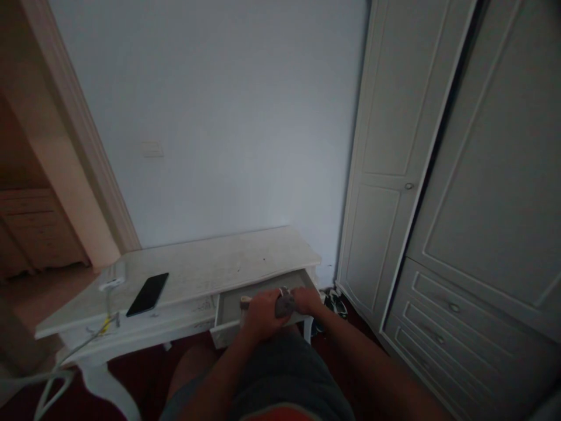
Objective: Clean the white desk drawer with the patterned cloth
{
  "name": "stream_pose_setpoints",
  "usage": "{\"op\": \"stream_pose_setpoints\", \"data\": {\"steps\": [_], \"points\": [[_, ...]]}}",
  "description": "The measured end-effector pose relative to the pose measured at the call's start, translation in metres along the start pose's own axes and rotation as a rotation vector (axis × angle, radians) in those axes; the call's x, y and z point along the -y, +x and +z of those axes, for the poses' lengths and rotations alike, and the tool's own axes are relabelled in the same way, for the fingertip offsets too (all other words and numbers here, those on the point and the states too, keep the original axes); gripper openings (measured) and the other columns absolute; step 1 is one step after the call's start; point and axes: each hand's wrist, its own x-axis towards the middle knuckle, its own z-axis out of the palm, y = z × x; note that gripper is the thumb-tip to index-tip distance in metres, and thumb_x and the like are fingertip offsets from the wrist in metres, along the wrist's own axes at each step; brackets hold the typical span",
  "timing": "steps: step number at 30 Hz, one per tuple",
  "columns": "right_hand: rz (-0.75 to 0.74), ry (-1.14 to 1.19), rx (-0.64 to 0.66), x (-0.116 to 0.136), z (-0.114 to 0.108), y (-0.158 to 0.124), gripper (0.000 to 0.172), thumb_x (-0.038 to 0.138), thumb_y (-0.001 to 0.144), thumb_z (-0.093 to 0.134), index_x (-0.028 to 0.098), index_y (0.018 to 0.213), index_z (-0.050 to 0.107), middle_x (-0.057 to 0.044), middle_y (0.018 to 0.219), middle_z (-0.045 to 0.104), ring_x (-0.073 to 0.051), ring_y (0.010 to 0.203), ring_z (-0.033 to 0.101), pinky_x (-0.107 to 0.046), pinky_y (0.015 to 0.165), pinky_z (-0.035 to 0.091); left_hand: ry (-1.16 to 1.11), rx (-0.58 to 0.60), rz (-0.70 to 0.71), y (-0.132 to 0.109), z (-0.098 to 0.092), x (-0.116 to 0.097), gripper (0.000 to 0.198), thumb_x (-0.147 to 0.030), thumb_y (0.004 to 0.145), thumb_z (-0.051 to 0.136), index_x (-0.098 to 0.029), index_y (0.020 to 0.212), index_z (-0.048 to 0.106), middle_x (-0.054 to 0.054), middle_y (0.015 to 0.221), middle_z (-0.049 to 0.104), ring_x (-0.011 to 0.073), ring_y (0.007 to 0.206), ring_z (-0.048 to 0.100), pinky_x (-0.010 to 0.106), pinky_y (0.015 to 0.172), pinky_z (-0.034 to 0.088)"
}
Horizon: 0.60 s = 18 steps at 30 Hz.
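Both hands meet over the open drawer of a white table. Between them is a small grey, soft-looking bundle (284, 304) with a whitish patch on top; its exact kind is too dim to make out. My left hand (263, 313) is closed around it, and a beige-grey end sticks out on that hand's left side. My right hand (305, 300) is closed against the bundle's right side, fingers partly hidden. Below them, the drawer (228, 307) is pulled out toward my lap, its grey inside partly covered by my hands.
On the white table (219, 257) lie a black phone (148, 293) and, at the left end, a white box-like device (113, 275) with a cable. Shoes (335, 304) rest on the dark red floor by the white wardrobe (381, 193). A doorway opens at left.
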Motion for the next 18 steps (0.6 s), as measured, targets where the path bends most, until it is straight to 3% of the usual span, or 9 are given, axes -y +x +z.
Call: {"op": "stream_pose_setpoints", "data": {"steps": [4,7,9,13,18], "points": [[0.019,0.018,-0.029,0.005,-0.001,0.000,0.060,0.051,0.107,0.030,0.021,0.112,0.082,-0.018,0.118,0.079,-0.034,0.111,0.076,-0.045,0.090,0.057,-0.024,0.012,-0.113,-0.009,-0.020,0.039,0.050,-0.065,0.096,0.055,-0.026,0.124,0.068,0.008,0.116,0.081,0.0275,0.105,0.075,0.035,0.087,0.053],[0.027,0.032,-0.039,0.007,-0.001,0.000,0.062,0.051,0.107,0.029,0.020,0.112,0.082,-0.018,0.119,0.079,-0.034,0.113,0.075,-0.045,0.091,0.056,0.017,0.033,-0.184,-0.015,-0.034,0.060,0.053,-0.064,0.098,0.052,-0.025,0.130,0.066,0.010,0.119,0.081,0.0290,0.108,0.076,0.036,0.088,0.054],[0.027,0.040,-0.037,0.006,0.000,0.001,0.061,0.052,0.106,0.030,0.019,0.113,0.082,-0.019,0.119,0.079,-0.035,0.113,0.075,-0.046,0.091,0.056,0.063,0.052,-0.177,-0.018,-0.040,0.062,0.052,-0.066,0.097,0.051,-0.026,0.127,0.068,0.009,0.118,0.081,0.0289,0.109,0.075,0.036,0.089,0.053],[0.007,0.046,-0.022,0.004,0.003,0.004,0.058,0.050,0.106,0.032,0.019,0.116,0.081,-0.019,0.123,0.078,-0.036,0.117,0.073,-0.049,0.094,0.055,0.198,0.103,-0.112,-0.013,-0.039,0.038,0.047,-0.063,0.097,0.051,-0.025,0.118,0.070,0.012,0.115,0.080,0.0304,0.108,0.074,0.038,0.094,0.050],[0.015,0.040,0.002,0.002,0.004,0.005,0.054,0.048,0.106,0.036,0.019,0.115,0.081,-0.020,0.121,0.078,-0.035,0.115,0.074,-0.047,0.094,0.055,0.289,0.190,-0.070,0.018,-0.018,-0.007,0.051,-0.055,0.082,0.072,-0.016,0.115,0.073,0.023,0.115,0.078,0.0411,0.114,0.070,0.052,0.104,0.045]]}}
